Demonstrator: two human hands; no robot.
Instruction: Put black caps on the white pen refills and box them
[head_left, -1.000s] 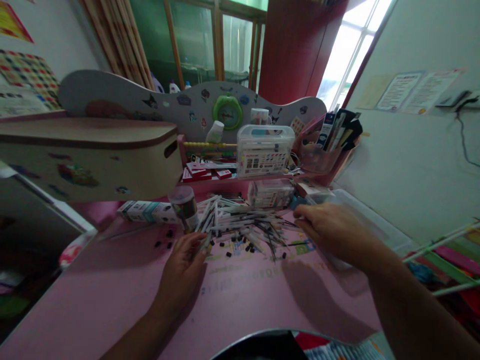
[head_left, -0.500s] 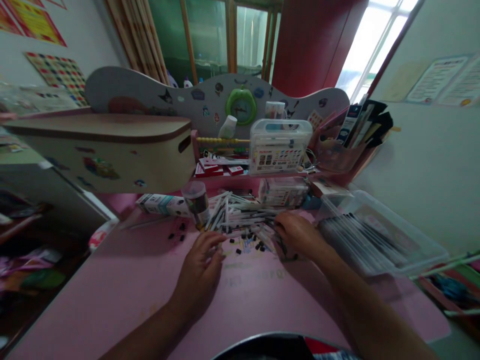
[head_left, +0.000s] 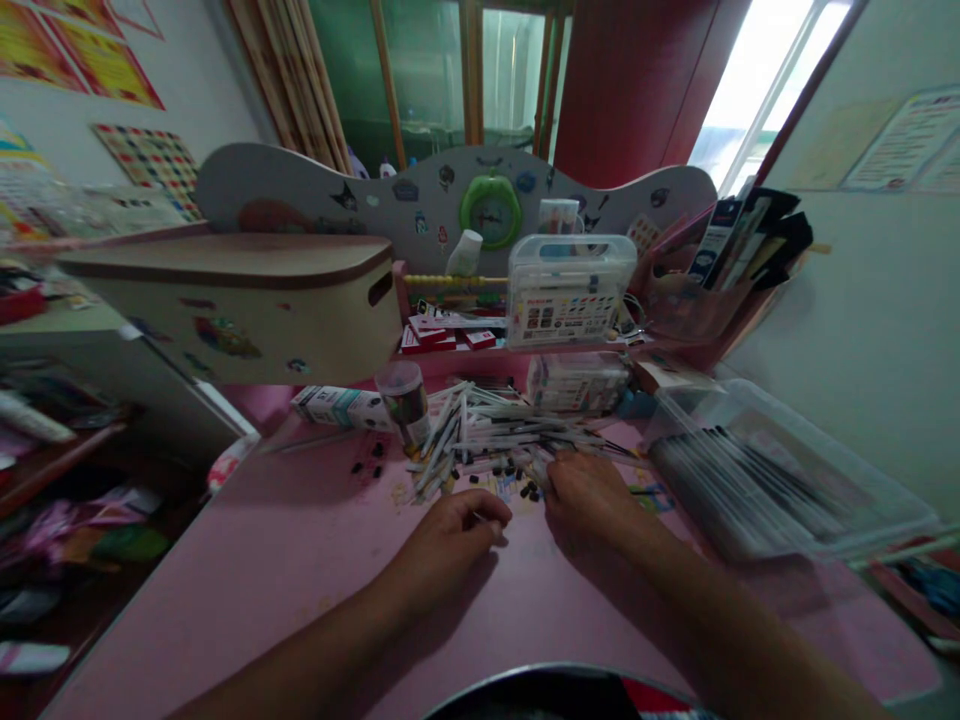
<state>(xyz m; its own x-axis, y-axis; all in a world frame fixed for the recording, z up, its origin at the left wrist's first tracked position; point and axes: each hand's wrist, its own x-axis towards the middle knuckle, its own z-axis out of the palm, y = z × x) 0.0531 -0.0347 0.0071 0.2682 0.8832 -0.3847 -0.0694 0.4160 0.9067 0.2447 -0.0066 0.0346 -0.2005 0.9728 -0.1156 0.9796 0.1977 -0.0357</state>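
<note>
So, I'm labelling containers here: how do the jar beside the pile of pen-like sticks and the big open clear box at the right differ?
The jar is round, while the box is roughly rectangular.
The jar is tall and narrow; the box is wide and low, and much larger.
The jar stands left of the pile; the box is right of it.
Both look at least partly see-through.

A bright window (head_left: 750,75) stands right of a dark-red panel (head_left: 637,80); a tan curtain (head_left: 289,80) hangs left, beyond the pink desk (head_left: 225,560).
</note>
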